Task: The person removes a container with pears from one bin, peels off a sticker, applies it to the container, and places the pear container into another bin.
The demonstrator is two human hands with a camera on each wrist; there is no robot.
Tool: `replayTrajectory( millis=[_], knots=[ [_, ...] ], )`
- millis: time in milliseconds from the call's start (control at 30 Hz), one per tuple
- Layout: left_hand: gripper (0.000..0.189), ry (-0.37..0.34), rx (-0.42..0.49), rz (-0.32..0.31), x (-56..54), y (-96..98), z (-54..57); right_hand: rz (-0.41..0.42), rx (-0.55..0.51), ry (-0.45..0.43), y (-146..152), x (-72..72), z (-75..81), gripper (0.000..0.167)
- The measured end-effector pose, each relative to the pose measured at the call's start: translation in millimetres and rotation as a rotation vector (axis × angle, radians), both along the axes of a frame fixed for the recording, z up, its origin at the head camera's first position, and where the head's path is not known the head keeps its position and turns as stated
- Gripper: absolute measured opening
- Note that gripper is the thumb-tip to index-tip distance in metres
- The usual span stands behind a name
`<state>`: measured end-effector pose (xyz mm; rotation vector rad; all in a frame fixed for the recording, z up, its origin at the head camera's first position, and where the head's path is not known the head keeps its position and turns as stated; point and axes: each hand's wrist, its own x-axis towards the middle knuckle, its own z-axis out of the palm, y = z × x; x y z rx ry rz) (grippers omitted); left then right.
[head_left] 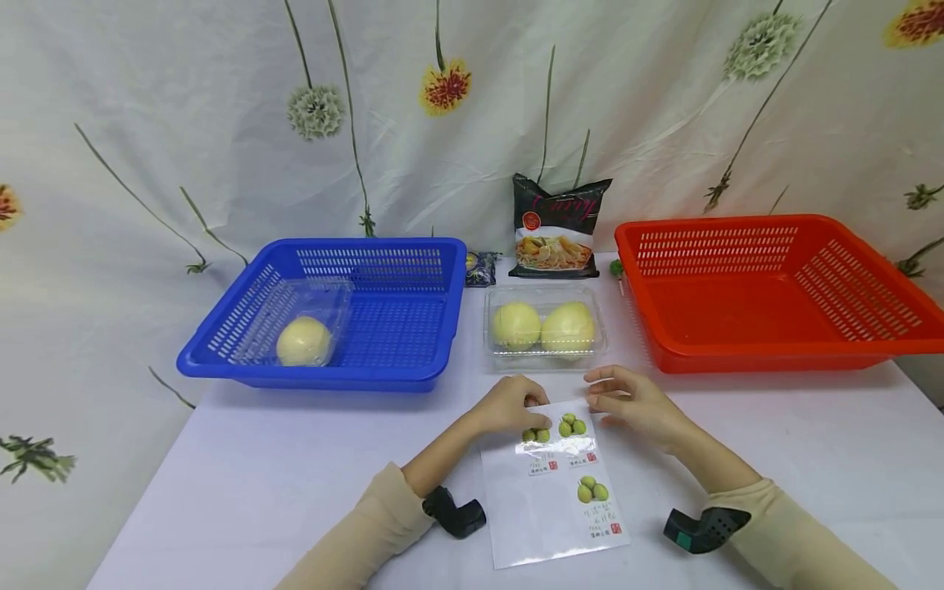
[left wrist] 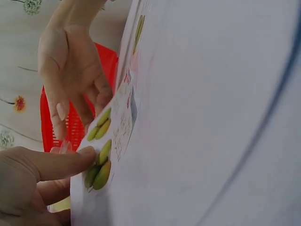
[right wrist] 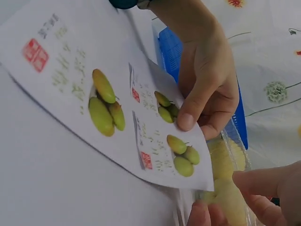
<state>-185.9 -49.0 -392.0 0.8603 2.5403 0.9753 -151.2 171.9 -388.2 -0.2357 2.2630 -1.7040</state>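
Note:
A white sticker sheet (head_left: 527, 524) bears a few labels with green fruit pictures, such as the lower right sticker (head_left: 592, 492). My left hand (head_left: 510, 407) pinches the sheet's top edge, its thumb over the upper left fruit picture. The sheet bends up from the table in the right wrist view, and some label edges look lifted. Near the top right corner is my right hand (head_left: 640, 408), fingers loosely bent with nothing between them. Just beyond both hands sits a clear plastic box (head_left: 509, 360) holding two pale yellow round fruits (head_left: 568, 328).
At the left, a blue basket (head_left: 435, 369) contains a clear box with one pale round fruit (head_left: 303, 341). A red basket (head_left: 782, 352) stands at the right. Behind the box are a black noodle packet (head_left: 562, 225) and a small dark packet (head_left: 481, 269), against a flowered cloth.

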Motion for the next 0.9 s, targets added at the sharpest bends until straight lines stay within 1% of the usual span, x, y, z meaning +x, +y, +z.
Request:
replayTrajectory(
  millis=[67,133,233,333,400,533,700,767,900],
  knots=[
    [0.01,-0.035,0.053,-0.013,-2.9,-3.8,0.3,0.023,0.022,0.062,1.1,-0.2,-1.0,0.031],
    [0.011,-0.064,0.084,-0.031,-4.6,-7.1,2.3,0.062,0.032,0.123,2.1,-0.3,-1.9,0.026],
    [0.013,-0.127,0.111,-0.038,-5.0,-10.2,7.9,0.128,0.051,0.218,2.5,-0.2,-1.9,0.027],
    [0.015,-0.175,0.134,-0.048,-4.3,-11.8,14.6,0.165,0.086,0.297,1.5,0.0,-0.9,0.031],
    [0.016,-0.194,0.152,-0.053,-4.2,-12.9,17.7,0.167,0.114,0.321,0.2,0.2,0.3,0.032],
    [0.018,-0.203,0.179,-0.076,-4.9,-14.8,20.2,0.172,0.131,0.328,-1.9,0.8,2.6,0.034],
    [0.02,-0.242,0.225,-0.084,-4.8,-16.0,20.4,0.175,0.134,0.343,-5.4,1.5,3.7,0.029],
    [0.019,-0.249,0.233,-0.082,-4.7,-16.3,20.1,0.158,0.158,0.37,-6.9,2.1,3.2,0.026],
    [0.021,-0.242,0.224,-0.065,-3.7,-16.7,20.6,0.096,0.22,0.45,-10.5,5.0,2.7,0.022]
  ],
)
